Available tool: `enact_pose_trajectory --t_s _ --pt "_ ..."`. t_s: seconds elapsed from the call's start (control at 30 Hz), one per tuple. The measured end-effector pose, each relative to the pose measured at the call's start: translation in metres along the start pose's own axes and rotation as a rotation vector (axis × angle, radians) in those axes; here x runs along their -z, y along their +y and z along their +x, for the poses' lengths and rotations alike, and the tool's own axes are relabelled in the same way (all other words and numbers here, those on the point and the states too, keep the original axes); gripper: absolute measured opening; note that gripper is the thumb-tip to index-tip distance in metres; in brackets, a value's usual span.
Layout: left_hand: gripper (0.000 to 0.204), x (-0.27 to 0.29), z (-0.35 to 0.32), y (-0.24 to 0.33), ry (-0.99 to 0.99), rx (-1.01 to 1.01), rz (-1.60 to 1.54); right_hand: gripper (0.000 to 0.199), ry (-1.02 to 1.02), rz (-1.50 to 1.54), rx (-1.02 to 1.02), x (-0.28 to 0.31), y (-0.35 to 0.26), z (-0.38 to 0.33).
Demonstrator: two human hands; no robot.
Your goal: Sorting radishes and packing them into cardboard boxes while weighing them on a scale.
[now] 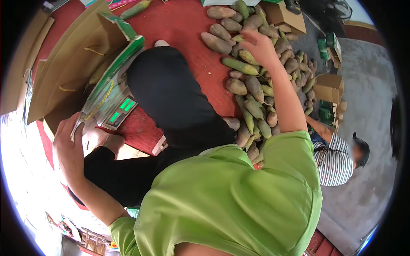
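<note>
My left hand grips the edge of a green-printed flap of an open brown cardboard box at the left. My right arm stretches up to a large heap of elongated green-brown fruits lying on a red mat. My right hand rests palm down on the fruits near the top of the heap. Its fingers curl over them, and the palm side is hidden. A weighing scale with a green lit display sits just below the box flap, near my left hand.
Legs in black trousers lie between the box and the fruit heap. Another person in a striped shirt crouches at the right on grey concrete. Small cardboard boxes stand right of the heap, and another one at the top.
</note>
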State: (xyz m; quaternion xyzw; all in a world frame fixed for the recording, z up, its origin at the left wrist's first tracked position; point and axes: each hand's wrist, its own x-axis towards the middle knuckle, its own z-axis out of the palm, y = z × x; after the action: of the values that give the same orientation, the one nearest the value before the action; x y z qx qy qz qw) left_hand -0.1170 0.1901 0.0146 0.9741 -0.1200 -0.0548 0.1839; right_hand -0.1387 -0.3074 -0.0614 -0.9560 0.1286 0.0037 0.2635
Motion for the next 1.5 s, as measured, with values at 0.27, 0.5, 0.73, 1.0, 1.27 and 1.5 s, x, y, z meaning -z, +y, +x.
enact_pose_trajectory --t_s 0.27,0.5,0.73,1.0,1.27,1.5 --pt "0.027 -0.004 -0.001 -0.03 0.183 -0.114 -0.005 0.027 -0.258 -0.388 -0.302 -0.062 0.189 -0.117" --pt "0.028 -0.003 0.002 -0.019 0.225 -0.026 -0.069 0.056 -0.425 -0.65 -0.582 -0.111 0.194 -0.19" --pt "0.028 -0.006 0.003 -0.014 0.296 -0.088 -0.111 0.077 -0.61 -0.767 -0.565 -0.129 0.185 -0.21" --pt "0.031 -0.006 0.004 -0.015 0.299 -0.135 -0.08 0.044 -0.629 -0.887 -0.589 -0.143 0.192 -0.195" --pt "0.025 -0.004 -0.001 -0.016 0.213 -0.173 -0.023 0.044 -0.528 -0.812 -0.554 -0.116 0.166 -0.196" --pt "0.018 -0.003 0.003 -0.013 0.285 -0.221 -0.056 0.059 -0.099 -0.445 -0.334 -0.087 0.155 -0.141"
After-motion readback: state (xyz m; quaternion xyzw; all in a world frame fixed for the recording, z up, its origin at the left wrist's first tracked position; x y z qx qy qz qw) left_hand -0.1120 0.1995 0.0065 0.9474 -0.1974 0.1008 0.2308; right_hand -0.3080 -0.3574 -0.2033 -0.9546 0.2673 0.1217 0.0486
